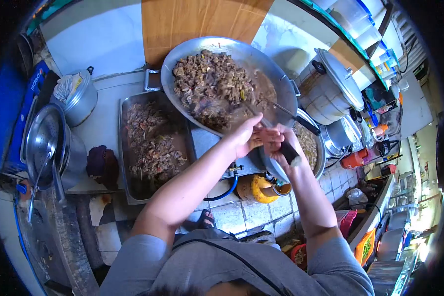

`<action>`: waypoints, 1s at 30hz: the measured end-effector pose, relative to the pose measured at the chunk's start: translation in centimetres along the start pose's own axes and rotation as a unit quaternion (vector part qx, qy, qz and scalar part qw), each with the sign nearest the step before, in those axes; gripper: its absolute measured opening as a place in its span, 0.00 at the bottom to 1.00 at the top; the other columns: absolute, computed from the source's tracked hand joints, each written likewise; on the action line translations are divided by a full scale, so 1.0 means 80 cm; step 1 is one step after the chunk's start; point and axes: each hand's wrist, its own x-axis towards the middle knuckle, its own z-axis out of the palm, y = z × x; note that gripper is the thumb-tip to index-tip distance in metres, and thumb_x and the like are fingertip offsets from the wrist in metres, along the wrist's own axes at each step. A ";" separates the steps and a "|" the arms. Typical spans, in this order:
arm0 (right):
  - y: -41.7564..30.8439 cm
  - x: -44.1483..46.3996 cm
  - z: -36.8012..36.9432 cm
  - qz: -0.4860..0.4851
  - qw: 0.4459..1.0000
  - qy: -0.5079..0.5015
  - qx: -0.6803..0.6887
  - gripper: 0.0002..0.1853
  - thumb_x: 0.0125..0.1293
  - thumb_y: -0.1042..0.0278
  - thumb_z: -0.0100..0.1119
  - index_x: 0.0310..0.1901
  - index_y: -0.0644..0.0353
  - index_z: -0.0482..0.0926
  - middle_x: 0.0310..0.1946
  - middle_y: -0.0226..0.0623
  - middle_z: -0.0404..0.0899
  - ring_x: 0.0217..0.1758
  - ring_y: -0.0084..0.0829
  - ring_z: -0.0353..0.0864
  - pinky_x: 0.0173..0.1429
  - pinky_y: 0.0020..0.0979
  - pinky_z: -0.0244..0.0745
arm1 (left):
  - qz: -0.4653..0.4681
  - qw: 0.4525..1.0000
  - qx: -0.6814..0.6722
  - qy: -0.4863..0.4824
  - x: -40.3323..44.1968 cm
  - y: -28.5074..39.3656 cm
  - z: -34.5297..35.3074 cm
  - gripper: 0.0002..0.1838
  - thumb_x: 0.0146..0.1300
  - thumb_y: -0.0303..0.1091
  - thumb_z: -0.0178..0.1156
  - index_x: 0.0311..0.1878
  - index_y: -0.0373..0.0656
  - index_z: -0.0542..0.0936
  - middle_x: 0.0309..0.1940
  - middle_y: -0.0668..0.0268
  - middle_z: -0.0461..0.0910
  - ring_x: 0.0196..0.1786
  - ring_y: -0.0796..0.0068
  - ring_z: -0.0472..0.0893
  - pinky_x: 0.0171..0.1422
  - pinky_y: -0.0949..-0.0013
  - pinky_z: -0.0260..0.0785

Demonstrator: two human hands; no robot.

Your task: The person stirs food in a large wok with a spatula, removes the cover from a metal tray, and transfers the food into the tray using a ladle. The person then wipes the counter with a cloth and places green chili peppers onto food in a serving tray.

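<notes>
A large metal wok (170, 64) is heaped with chopped cooked meat (209, 84) and brown liquid. A long-handled cooking utensil (292, 154) with a dark grip slants down into the meat, where its head is buried. My right hand (280, 142) is closed round its handle. Just above, my left hand (249, 135) is closed on the shaft; some of its fingers are hidden. Another utensil with a black handle (308, 125) leans over the wok's right rim. Below left of the wok, a rectangular metal tray (125, 153) holds more chopped meat (155, 148).
A lidded steamer pot (325, 91) stands right of the wok. Behind my right arm is a wide pan (322, 158) of food. A yellow gas cylinder (261, 190) with a blue hose sits below. At left are a colander (44, 130), a lidded pot (81, 106) and a dark cloth (102, 166).
</notes>
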 end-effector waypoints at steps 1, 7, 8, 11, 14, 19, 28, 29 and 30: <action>0.005 -0.011 0.006 -0.018 1.000 -0.003 0.010 0.06 0.56 0.76 0.39 0.23 0.59 0.65 0.14 0.26 0.64 0.13 0.17 0.62 0.17 0.17 0.61 | -0.002 1.000 -0.004 0.002 0.007 -0.006 0.007 0.16 0.64 0.41 0.48 0.36 0.36 0.76 0.29 0.61 0.79 0.28 0.74 0.79 0.37 0.76 0.72; 0.020 -0.058 0.012 -0.049 0.996 -0.046 0.064 0.06 0.57 0.76 0.40 0.25 0.61 0.66 0.13 0.27 0.64 0.12 0.16 0.63 0.15 0.16 0.64 | 0.034 0.999 -0.012 0.029 0.022 -0.047 0.030 0.11 0.62 0.35 0.52 0.30 0.36 0.76 0.21 0.66 0.76 0.23 0.79 0.76 0.28 0.80 0.69; 0.019 -0.066 0.010 -0.040 0.994 -0.062 0.075 0.05 0.57 0.76 0.40 0.26 0.62 0.66 0.14 0.27 0.65 0.12 0.16 0.64 0.15 0.17 0.64 | 0.055 0.998 -0.009 0.035 0.022 -0.054 0.032 0.10 0.62 0.33 0.52 0.30 0.36 0.75 0.21 0.66 0.76 0.22 0.81 0.75 0.27 0.80 0.69; 0.021 -0.083 0.015 -0.031 0.992 -0.077 0.100 0.05 0.57 0.76 0.40 0.27 0.64 0.67 0.14 0.27 0.65 0.11 0.17 0.64 0.14 0.17 0.65 | 0.077 0.996 -0.006 0.041 0.017 -0.063 0.044 0.07 0.61 0.30 0.54 0.30 0.36 0.75 0.21 0.67 0.75 0.21 0.82 0.74 0.26 0.81 0.68; 0.026 -0.095 0.029 -0.022 0.989 -0.067 0.134 0.06 0.58 0.76 0.39 0.27 0.64 0.67 0.13 0.28 0.65 0.10 0.17 0.62 0.14 0.17 0.64 | 0.086 0.995 -0.012 0.040 0.001 -0.060 0.064 0.04 0.59 0.28 0.56 0.32 0.38 0.76 0.22 0.67 0.76 0.22 0.82 0.73 0.27 0.83 0.67; 0.039 -0.100 0.051 -0.019 0.986 -0.041 0.159 0.09 0.59 0.75 0.38 0.22 0.61 0.67 0.11 0.28 0.66 0.09 0.18 0.61 0.14 0.18 0.65 | 0.105 0.994 -0.002 0.030 -0.016 -0.058 0.073 0.04 0.58 0.28 0.57 0.31 0.39 0.76 0.21 0.68 0.74 0.21 0.83 0.72 0.26 0.83 0.66; 0.058 -0.102 0.078 -0.005 0.992 -0.052 0.113 0.11 0.60 0.73 0.37 0.21 0.60 0.66 0.10 0.29 0.67 0.08 0.20 0.62 0.14 0.18 0.65 | 0.131 0.991 0.012 0.021 -0.050 -0.038 0.089 0.03 0.59 0.28 0.57 0.31 0.39 0.75 0.21 0.68 0.74 0.22 0.84 0.72 0.26 0.83 0.67; 0.062 -0.102 0.084 -0.005 0.993 -0.048 0.110 0.11 0.61 0.72 0.37 0.21 0.59 0.66 0.10 0.29 0.67 0.08 0.20 0.62 0.14 0.18 0.65 | 0.137 0.990 0.015 0.018 -0.056 -0.035 0.091 0.03 0.59 0.28 0.57 0.31 0.39 0.75 0.21 0.68 0.74 0.22 0.84 0.72 0.27 0.83 0.67; 0.066 -0.101 0.091 0.001 0.993 -0.045 0.109 0.11 0.61 0.72 0.37 0.21 0.59 0.66 0.10 0.29 0.67 0.08 0.20 0.62 0.14 0.18 0.65 | 0.141 0.990 0.011 0.022 -0.063 -0.030 0.093 0.03 0.59 0.28 0.57 0.31 0.39 0.75 0.21 0.68 0.74 0.22 0.84 0.72 0.27 0.83 0.67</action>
